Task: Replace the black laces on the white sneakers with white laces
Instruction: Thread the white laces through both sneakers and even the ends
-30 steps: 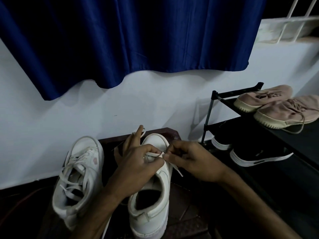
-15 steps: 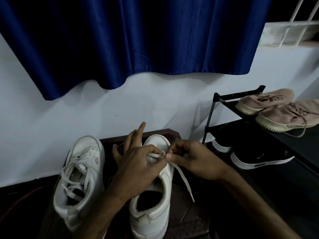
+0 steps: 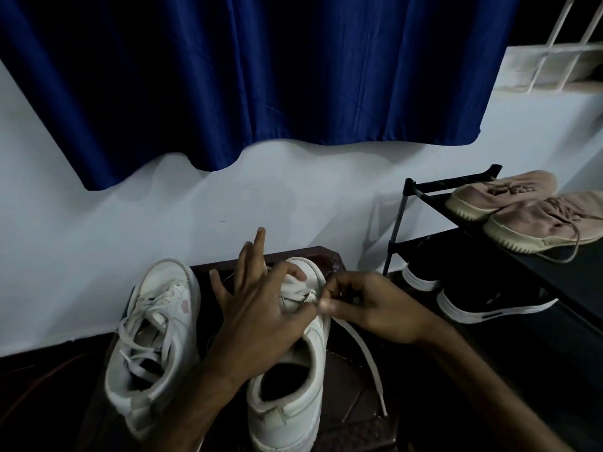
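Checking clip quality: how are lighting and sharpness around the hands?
Head view: dim, floor beside the shoe rack nearly black; wall evenly lit under the soft shadow of the curtain; fingertips of the right hand soft where they pinch the white lace; wide-angle bows the curtain hem.

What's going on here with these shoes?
A person is threading a white lace into a white sneaker. The right hand pinches the lace at the eyelets near the toe, and the left hand holds the shoe's front. The lace's free end trails off to the right. The other sneaker, on the left, already wears white laces.
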Available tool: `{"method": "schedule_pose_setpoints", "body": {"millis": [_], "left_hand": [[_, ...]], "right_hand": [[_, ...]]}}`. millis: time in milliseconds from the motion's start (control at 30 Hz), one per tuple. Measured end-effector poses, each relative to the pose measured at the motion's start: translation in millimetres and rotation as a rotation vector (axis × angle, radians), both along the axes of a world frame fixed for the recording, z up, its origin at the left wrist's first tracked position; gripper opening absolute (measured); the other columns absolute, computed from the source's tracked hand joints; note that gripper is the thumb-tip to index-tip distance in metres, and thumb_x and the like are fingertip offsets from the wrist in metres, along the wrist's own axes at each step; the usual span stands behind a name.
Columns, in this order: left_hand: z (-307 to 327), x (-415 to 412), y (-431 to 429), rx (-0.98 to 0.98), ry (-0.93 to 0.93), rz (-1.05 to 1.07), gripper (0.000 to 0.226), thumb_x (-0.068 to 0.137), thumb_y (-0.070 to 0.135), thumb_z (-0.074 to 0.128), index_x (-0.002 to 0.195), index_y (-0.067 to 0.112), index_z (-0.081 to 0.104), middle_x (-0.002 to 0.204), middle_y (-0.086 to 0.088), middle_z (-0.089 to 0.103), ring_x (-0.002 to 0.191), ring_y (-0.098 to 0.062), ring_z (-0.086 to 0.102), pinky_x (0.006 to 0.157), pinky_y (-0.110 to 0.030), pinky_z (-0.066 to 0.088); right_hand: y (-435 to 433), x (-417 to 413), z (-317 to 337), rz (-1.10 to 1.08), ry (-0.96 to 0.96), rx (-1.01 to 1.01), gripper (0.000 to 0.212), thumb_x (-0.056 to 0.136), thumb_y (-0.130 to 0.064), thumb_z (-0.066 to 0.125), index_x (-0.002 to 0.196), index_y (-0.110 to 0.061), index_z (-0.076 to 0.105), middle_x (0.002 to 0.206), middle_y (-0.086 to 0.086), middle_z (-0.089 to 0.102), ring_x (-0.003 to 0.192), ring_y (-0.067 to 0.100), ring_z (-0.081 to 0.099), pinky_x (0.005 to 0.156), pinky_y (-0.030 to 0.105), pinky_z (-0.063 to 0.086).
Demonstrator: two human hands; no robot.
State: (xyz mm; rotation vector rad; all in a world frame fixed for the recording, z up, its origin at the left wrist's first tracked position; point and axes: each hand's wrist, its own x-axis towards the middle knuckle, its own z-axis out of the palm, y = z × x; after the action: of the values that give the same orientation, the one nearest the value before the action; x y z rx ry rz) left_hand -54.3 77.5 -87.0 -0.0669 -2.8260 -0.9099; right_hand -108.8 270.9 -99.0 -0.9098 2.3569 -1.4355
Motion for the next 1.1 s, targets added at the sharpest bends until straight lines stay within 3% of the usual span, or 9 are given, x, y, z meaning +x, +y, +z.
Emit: {"method": "schedule_pose_setpoints", "body": {"millis": [100,300,400,567,667,733,833,967,1100], "left_hand": [[2.2,0.9,0.0,-0.005,-0.023,-0.032,0.071,0.054,0.073,0.030,0.120,0.054,0.048,0.155,0.029,-0.026,0.146,0.000,-0.020,0.115,-0.053,-0.018],[4.3,-1.0,3.9,0.061,-0.205,-0.042,0.051,0.064,0.058,0.039,0.111,0.053,0.059,0.161,0.025,-0.007,0.146,0.004,-0.005,0.116,-0.054,-0.016],[3.7,-0.1,3.8,0.055,-0.209,-0.034,0.051,0.065,0.058,0.040,0.113,0.053,0.058,0.162,0.022,-0.010,0.146,0.003,-0.007,0.116,-0.053,-0.016],[6.6,1.3,3.2,0.076,-0.199,-0.034,0.066,0.050,0.076,0.024,0.106,0.059,0.055,0.162,0.021,-0.011,0.146,0.003,-0.009,0.116,-0.053,-0.017],[5.2,1.7,2.7,0.077,-0.204,-0.034,0.066,0.052,0.076,0.027,0.108,0.057,0.057,0.162,0.020,-0.010,0.146,0.003,-0.008,0.115,-0.052,-0.018],[3.5,0.9,3.1,0.070,-0.207,-0.028,0.057,0.060,0.067,0.037,0.111,0.053,0.058,0.162,0.020,-0.009,0.146,0.004,-0.007,0.114,-0.051,-0.019],[2.7,0.0,3.7,0.070,-0.207,-0.026,0.051,0.065,0.057,0.040,0.112,0.052,0.059,0.162,0.021,-0.008,0.146,0.004,-0.006,0.114,-0.051,-0.019],[4.1,1.2,3.4,0.079,-0.206,-0.019,0.051,0.064,0.058,0.040,0.111,0.053,0.059,0.163,0.019,-0.008,0.145,0.005,-0.006,0.115,-0.051,-0.019],[6.7,2.6,3.9,0.098,-0.210,-0.019,0.066,0.052,0.076,0.027,0.109,0.057,0.057,0.163,0.018,-0.009,0.146,0.004,-0.009,0.116,-0.052,-0.020]], "right_hand": [[-7.2,-0.7,-4.2,0.003,0.065,-0.032,0.019,0.090,-0.031,0.069,0.088,-0.013,0.070,0.083,0.006,0.070,0.076,0.024,0.064,0.076,0.046,0.052],[37.1,-10.9,-2.0,0.224,-0.161,0.279,0.014,0.090,-0.026,0.071,0.088,-0.013,0.073,0.084,0.002,0.072,0.078,0.006,0.062,0.076,0.022,0.048],[32.1,-9.9,-0.7,0.102,-0.115,0.158,0.017,0.089,-0.032,0.070,0.092,-0.015,0.073,0.088,-0.001,0.074,0.083,0.008,0.067,0.079,0.024,0.052],[-7.2,-4.1,-1.4,-0.009,0.086,-0.015,0.023,0.090,-0.036,0.068,0.087,-0.014,0.071,0.083,0.006,0.071,0.078,0.026,0.066,0.075,0.042,0.052],[-2.3,-3.6,-0.5,0.024,-0.004,-0.039,0.020,0.091,-0.026,0.069,0.086,-0.007,0.070,0.074,0.003,0.068,0.066,0.009,0.058,0.061,0.031,0.048],[15.5,-5.8,3.1,0.117,-0.123,0.108,0.018,0.091,-0.023,0.069,0.083,-0.006,0.069,0.068,-0.005,0.064,0.062,0.000,0.053,0.060,0.020,0.042],[38.5,-9.7,2.9,0.233,-0.204,0.335,0.013,0.089,-0.030,0.072,0.083,-0.018,0.072,0.077,-0.003,0.069,0.071,0.004,0.059,0.068,0.023,0.047],[24.9,-10.6,0.3,0.085,-0.119,0.116,0.013,0.089,-0.030,0.071,0.090,-0.018,0.071,0.086,-0.002,0.072,0.078,0.011,0.065,0.074,0.028,0.052],[-6.9,-5.2,-3.4,0.022,0.064,-0.021,0.014,0.089,-0.028,0.071,0.088,-0.015,0.070,0.083,0.001,0.070,0.076,0.011,0.063,0.073,0.028,0.050]]}}
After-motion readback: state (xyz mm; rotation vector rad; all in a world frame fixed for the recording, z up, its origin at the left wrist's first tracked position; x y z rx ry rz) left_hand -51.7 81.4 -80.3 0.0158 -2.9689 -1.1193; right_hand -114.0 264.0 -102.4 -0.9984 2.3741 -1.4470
